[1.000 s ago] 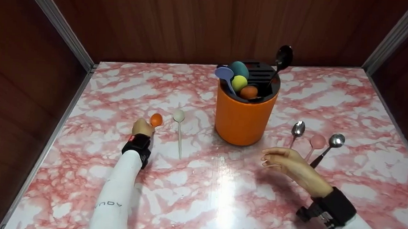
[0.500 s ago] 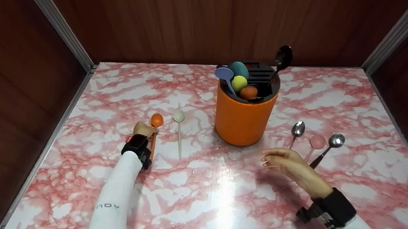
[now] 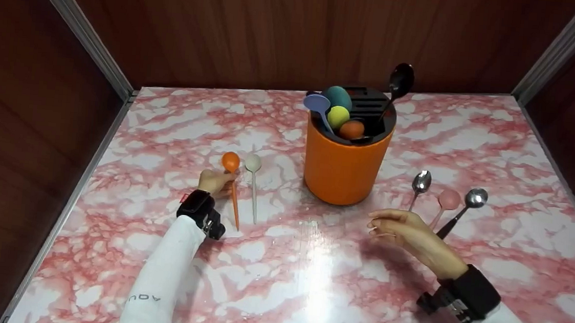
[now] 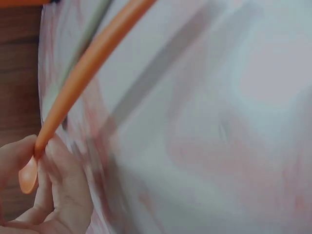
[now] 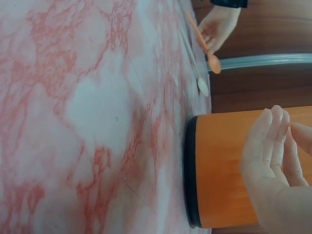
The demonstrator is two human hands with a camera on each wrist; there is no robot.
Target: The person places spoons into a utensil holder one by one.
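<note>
From where I stand, the person's left hand (image 3: pixel 213 182), left of centre in the head view, pinches an orange spoon (image 4: pixel 78 81) at the neck, just below its bowl, the handle slanting down toward the lower right. Its shadow lies apart from it on the worktop (image 3: pixel 278 284), so I'd judge the step in hand is raising or shifting it. A pale spoon (image 3: pixel 254 179) lies just beside it, on the right.

The right hand (image 3: pixel 409 233), right of centre, holds nothing; its fingers are loosely bent, near a metal spoon (image 3: pixel 422 181), a pink spoon (image 3: pixel 450 199) and a black-handled spoon (image 3: pixel 476 198). An orange holder (image 3: pixel 343 171) full of utensils stands upright between both hands.

To my eye, the next move calls for a firm pinch on that thin neck and a path that misses the pale spoon.
</note>
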